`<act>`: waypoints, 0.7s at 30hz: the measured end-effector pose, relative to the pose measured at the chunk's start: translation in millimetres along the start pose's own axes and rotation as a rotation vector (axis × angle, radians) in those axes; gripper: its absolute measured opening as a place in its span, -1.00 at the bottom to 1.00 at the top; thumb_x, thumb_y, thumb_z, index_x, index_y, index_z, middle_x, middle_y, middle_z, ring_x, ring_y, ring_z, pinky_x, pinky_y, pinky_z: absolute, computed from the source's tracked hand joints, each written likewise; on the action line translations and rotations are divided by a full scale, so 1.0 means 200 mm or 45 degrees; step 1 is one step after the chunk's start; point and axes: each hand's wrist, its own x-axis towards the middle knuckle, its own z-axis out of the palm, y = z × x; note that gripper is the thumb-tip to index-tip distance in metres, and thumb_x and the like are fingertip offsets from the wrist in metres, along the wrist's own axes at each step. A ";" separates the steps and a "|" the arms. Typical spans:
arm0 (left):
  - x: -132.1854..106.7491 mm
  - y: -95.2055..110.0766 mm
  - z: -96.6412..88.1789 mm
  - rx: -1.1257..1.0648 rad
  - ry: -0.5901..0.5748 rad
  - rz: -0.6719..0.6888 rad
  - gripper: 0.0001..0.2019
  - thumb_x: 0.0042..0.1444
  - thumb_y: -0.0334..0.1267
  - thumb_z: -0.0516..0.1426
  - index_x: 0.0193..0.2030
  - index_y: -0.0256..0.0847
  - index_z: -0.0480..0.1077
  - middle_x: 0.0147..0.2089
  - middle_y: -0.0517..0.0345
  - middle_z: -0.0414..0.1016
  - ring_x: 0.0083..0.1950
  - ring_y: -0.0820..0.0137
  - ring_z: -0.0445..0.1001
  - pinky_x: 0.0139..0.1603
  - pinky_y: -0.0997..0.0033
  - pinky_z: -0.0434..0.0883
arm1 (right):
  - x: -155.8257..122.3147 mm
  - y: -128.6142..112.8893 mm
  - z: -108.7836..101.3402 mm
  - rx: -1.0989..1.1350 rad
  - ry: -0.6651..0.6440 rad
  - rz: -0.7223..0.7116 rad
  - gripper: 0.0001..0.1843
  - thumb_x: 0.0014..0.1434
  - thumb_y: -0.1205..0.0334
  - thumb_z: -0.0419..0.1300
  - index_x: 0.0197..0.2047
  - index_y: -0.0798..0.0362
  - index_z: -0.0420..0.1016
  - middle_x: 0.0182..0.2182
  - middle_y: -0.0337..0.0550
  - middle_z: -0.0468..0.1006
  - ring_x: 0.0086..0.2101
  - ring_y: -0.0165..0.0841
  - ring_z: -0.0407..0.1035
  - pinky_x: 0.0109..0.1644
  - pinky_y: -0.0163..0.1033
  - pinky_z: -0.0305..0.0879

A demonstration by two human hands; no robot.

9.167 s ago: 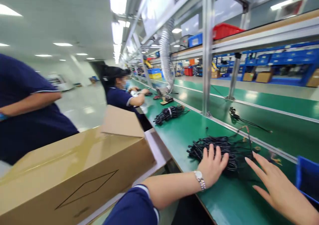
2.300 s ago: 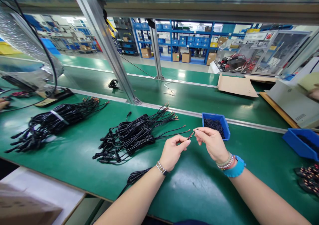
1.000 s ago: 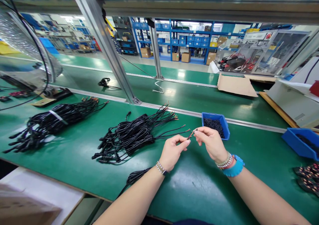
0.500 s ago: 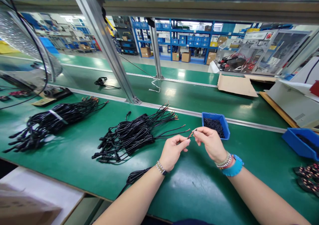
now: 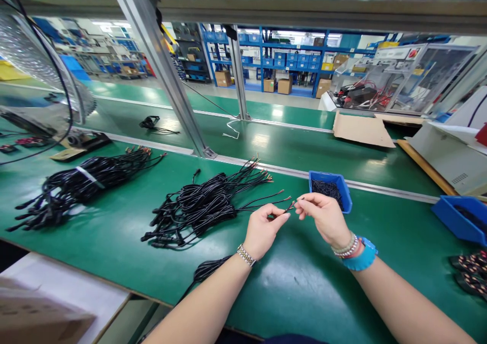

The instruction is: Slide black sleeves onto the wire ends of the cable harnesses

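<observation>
The wire (image 5: pixel 290 206) sticks out of the left hand (image 5: pixel 262 231), which pinches it above the counter (image 5: pixel 292 293), its tips beside the right hand (image 5: pixel 323 217), closed narrow, its hold too small to tell.

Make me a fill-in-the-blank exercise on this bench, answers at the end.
1. The gold-and-silver link band is on the ____ wrist.
2. A ____ strap wraps one cable bundle.
3. The bin just beyond the right hand is ____.
4. The left hand pinches thin wires above a ____ tabletop.

Missing words: left; white; blue; green.
</observation>
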 end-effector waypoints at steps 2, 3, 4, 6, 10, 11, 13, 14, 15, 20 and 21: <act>0.00 0.00 0.00 0.033 0.005 0.031 -0.86 -0.14 -0.23 0.21 -0.52 -0.26 0.41 -0.51 0.23 0.36 -0.50 0.53 0.26 -0.47 0.54 0.22 | 0.00 0.00 0.00 0.028 -0.004 -0.003 -0.78 -0.01 0.15 0.21 -0.38 0.16 0.49 -0.50 -0.13 0.50 -0.54 -0.44 0.35 -0.45 -0.29 0.28; 0.00 0.00 0.00 0.049 0.006 0.049 -0.87 -0.14 -0.23 0.21 -0.52 -0.26 0.41 -0.51 0.22 0.36 -0.50 0.53 0.27 -0.47 0.54 0.22 | 0.00 0.00 0.00 0.028 0.002 -0.005 -0.77 0.00 0.14 0.20 -0.37 0.16 0.50 -0.49 -0.12 0.51 -0.53 -0.44 0.34 -0.45 -0.28 0.28; 0.00 0.00 0.00 0.062 0.005 0.065 -0.87 -0.13 -0.24 0.21 -0.53 -0.26 0.40 -0.51 0.22 0.36 -0.50 0.52 0.27 -0.47 0.54 0.23 | -0.01 0.01 0.00 0.020 0.012 -0.008 -0.76 0.00 0.13 0.20 -0.37 0.15 0.51 -0.49 -0.12 0.51 -0.54 -0.44 0.34 -0.45 -0.28 0.27; -0.01 -0.01 0.00 0.077 0.004 0.086 -0.87 -0.13 -0.24 0.20 -0.54 -0.26 0.40 -0.51 0.22 0.36 -0.50 0.52 0.27 -0.47 0.53 0.23 | -0.01 0.01 0.01 -0.010 0.029 -0.015 -0.75 0.00 0.12 0.20 -0.38 0.15 0.52 -0.50 -0.13 0.51 -0.55 -0.45 0.32 -0.46 -0.29 0.26; -0.01 0.00 0.00 0.077 0.003 0.095 -0.87 -0.13 -0.24 0.21 -0.54 -0.26 0.39 -0.51 0.21 0.36 -0.50 0.51 0.28 -0.49 0.53 0.23 | -0.01 0.02 0.01 -0.041 0.038 -0.029 -0.74 0.00 0.10 0.20 -0.38 0.14 0.53 -0.50 -0.14 0.50 -0.56 -0.46 0.30 -0.47 -0.29 0.25; -0.01 0.00 0.00 0.071 0.004 0.093 -0.86 -0.13 -0.24 0.21 -0.54 -0.26 0.39 -0.51 0.21 0.36 -0.50 0.51 0.28 -0.49 0.54 0.23 | -0.01 0.02 0.01 -0.043 0.038 -0.031 -0.74 0.00 0.09 0.20 -0.38 0.14 0.53 -0.50 -0.14 0.50 -0.56 -0.46 0.30 -0.48 -0.29 0.25; -0.01 0.00 0.00 0.063 0.003 0.086 -0.87 -0.14 -0.24 0.21 -0.55 -0.26 0.39 -0.51 0.20 0.36 -0.51 0.51 0.27 -0.51 0.54 0.22 | -0.01 0.02 0.01 -0.043 0.039 -0.035 -0.73 0.00 0.09 0.20 -0.37 0.15 0.53 -0.50 -0.14 0.49 -0.56 -0.46 0.29 -0.48 -0.29 0.25; -0.01 0.00 0.00 0.062 0.004 0.084 -0.87 -0.14 -0.25 0.21 -0.55 -0.26 0.39 -0.51 0.20 0.36 -0.51 0.51 0.27 -0.52 0.55 0.21 | -0.01 0.02 0.01 -0.041 0.040 -0.036 -0.74 0.00 0.10 0.19 -0.37 0.15 0.53 -0.50 -0.14 0.49 -0.56 -0.46 0.29 -0.48 -0.29 0.25; -0.01 0.00 0.00 0.064 0.004 0.085 -0.88 -0.14 -0.25 0.21 -0.55 -0.26 0.39 -0.51 0.20 0.36 -0.51 0.52 0.27 -0.52 0.55 0.21 | -0.01 0.02 0.01 -0.040 0.042 -0.038 -0.74 0.01 0.10 0.19 -0.37 0.15 0.53 -0.50 -0.14 0.49 -0.56 -0.46 0.29 -0.48 -0.29 0.25; -0.01 0.00 0.00 0.049 0.016 0.080 -0.87 -0.15 -0.23 0.21 -0.55 -0.25 0.40 -0.53 0.20 0.34 -0.52 0.52 0.26 -0.54 0.55 0.20 | -0.01 0.02 0.01 -0.057 0.035 -0.027 -0.72 -0.01 0.08 0.19 -0.38 0.15 0.52 -0.54 -0.15 0.47 -0.58 -0.46 0.28 -0.50 -0.30 0.24; -0.01 0.00 0.00 0.041 0.021 0.071 -0.86 -0.16 -0.23 0.22 -0.55 -0.25 0.40 -0.53 0.21 0.34 -0.52 0.52 0.25 -0.54 0.55 0.20 | -0.01 0.02 0.02 -0.060 0.036 -0.024 -0.72 -0.01 0.08 0.20 -0.39 0.15 0.52 -0.54 -0.16 0.47 -0.58 -0.47 0.27 -0.50 -0.30 0.24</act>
